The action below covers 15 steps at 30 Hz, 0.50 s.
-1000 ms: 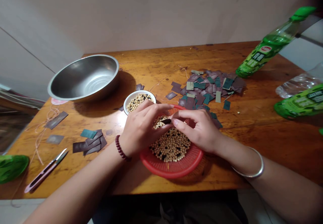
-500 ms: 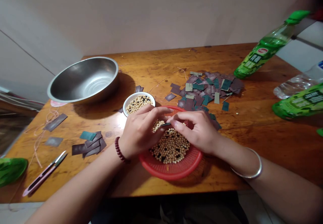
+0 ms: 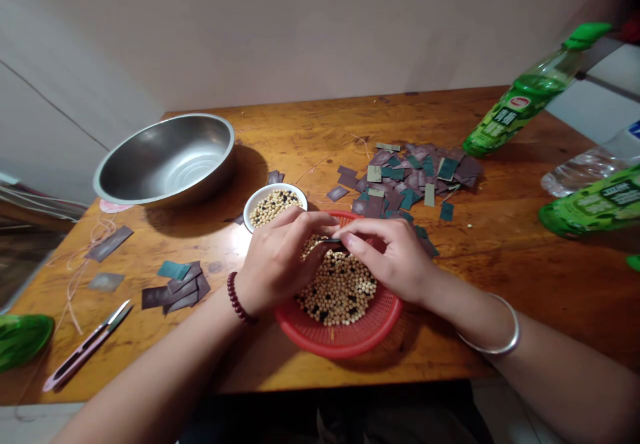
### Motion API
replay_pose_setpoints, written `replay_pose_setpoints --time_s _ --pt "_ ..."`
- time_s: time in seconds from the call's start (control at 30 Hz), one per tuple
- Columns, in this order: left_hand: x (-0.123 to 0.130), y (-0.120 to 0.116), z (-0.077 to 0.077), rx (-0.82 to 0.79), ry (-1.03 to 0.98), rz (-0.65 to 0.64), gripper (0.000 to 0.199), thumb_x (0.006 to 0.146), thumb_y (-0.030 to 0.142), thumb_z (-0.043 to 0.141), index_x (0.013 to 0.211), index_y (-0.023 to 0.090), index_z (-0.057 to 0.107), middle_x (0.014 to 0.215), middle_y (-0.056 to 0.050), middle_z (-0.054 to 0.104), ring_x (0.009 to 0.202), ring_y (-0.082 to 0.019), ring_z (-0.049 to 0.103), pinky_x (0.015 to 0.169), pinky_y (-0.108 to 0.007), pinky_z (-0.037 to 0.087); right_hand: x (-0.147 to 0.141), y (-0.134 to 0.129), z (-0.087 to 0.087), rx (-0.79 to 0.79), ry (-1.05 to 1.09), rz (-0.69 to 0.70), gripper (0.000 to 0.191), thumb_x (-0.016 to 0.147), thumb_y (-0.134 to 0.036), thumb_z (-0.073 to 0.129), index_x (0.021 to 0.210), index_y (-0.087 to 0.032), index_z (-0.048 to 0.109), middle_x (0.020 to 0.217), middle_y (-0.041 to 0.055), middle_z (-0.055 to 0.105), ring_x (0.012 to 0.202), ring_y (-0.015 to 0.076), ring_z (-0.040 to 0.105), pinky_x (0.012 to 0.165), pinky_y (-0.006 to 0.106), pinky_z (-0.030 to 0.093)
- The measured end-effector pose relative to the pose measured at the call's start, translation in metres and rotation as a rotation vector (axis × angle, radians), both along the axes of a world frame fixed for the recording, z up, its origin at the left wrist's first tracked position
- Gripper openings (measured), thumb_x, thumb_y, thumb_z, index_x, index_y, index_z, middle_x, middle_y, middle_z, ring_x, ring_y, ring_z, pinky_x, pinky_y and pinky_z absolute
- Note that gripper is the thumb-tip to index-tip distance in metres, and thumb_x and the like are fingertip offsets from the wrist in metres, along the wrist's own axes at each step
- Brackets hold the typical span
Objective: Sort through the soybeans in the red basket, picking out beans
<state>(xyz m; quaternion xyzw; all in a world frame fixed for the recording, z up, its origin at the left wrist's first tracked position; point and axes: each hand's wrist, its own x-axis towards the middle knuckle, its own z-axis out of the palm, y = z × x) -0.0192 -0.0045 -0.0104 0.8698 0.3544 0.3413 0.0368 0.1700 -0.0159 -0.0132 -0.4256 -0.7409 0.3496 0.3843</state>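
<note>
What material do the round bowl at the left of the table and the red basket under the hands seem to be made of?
The round bowl looks like stainless steel with a smooth, polished finish, because its inner wall shines and reflects the light. The red basket looks like moulded plastic with a slight gloss, because its colour is even and its mesh is regular. The exact plastic cannot be told.

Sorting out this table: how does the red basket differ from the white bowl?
The red plastic basket is larger and perforated; the white bowl is smaller and solid. The basket sits under the left hand and right hand; the bowl stands beyond them. Both hold pale soybeans mixed with black beans.
</note>
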Motion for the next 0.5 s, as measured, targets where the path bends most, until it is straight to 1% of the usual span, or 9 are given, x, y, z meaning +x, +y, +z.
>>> replay_pose_setpoints --time_s 0.23,0.43,0.5 --pt "0.0008 0.0002 0.0003 -0.001 -0.020 -0.011 0.025 0.077 0.017 0.059 0.100 0.019 0.049 0.090 -0.004 0.064 0.083 -0.014 0.058 0.071 -0.028 0.049 0.0004 0.0000 -0.0010 -0.005 0.025 -0.001 0.025 0.086 -0.028 0.048 0.098 -0.020 0.068 0.093 0.0037 0.070 0.082 0.0157 0.063 0.071 0.026 0.048" --pt "0.0002 0.0001 0.0003 -0.007 -0.007 -0.012 0.026 0.075 0.014 0.058 0.099 0.019 0.049 0.088 -0.003 0.063 0.080 -0.013 0.058 0.070 -0.027 0.048 0.0004 0.0001 -0.0003 0.023 -0.015 -0.010 0.028 0.088 -0.030 0.044 0.091 -0.019 0.070 0.076 0.0021 0.069 0.070 0.0140 0.061 0.063 0.024 0.045" --pt "0.0000 0.0000 0.0010 -0.008 0.001 -0.015 0.027 0.074 0.012 0.058 0.098 0.019 0.049 0.087 -0.003 0.063 0.080 -0.014 0.057 0.070 -0.028 0.048 0.0003 0.0000 0.0003 0.029 -0.031 -0.007 0.029 0.089 -0.031 0.043 0.090 -0.019 0.070 0.074 0.0017 0.068 0.068 0.0138 0.061 0.062 0.024 0.044"
